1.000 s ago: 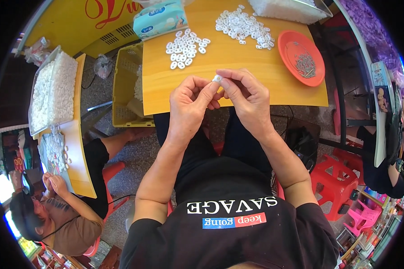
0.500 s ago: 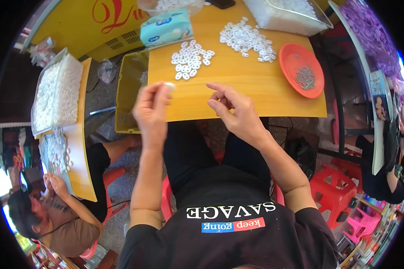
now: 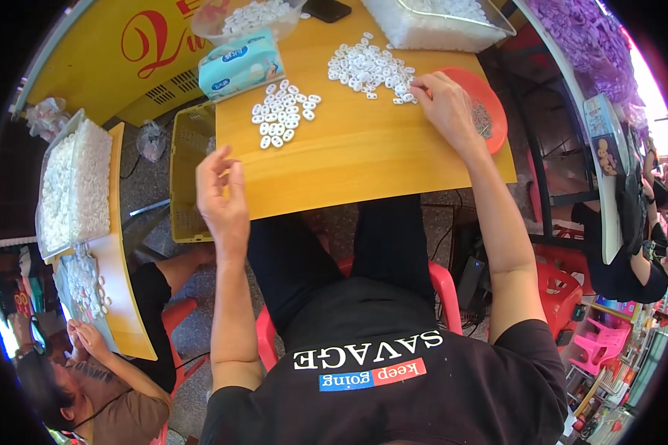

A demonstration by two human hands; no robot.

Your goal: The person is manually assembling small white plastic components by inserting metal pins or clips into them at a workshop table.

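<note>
My left hand [image 3: 224, 200] hovers off the table's left front corner, beside a yellow crate [image 3: 179, 189]. Its thumb and fingers stand apart, and no piece shows in them. At the right, my right hand [image 3: 451, 110] reaches over the rim of a red plate [image 3: 496, 100]. Its curled fingertips come down at the right edge of a pile of small white two-holed pieces [image 3: 369, 67]; what they pinch, if anything, is too small to make out. A second group of white oval two-holed pieces [image 3: 286, 111] lies nearer my left hand. Small metal pins [image 3: 482, 120] lie in the plate.
A blue tissue pack [image 3: 241, 65], a clear bowl of white pieces [image 3: 223, 33], a phone [image 3: 326, 9] and a white-filled bin [image 3: 430, 33] stand along the table's far side. At left, another person works by a tub of white pieces [image 3: 74, 185].
My right hand has moved away from me and right, from the table's front to the white pile. My left hand no longer shows the white piece it held. The whole view has shifted slightly.
</note>
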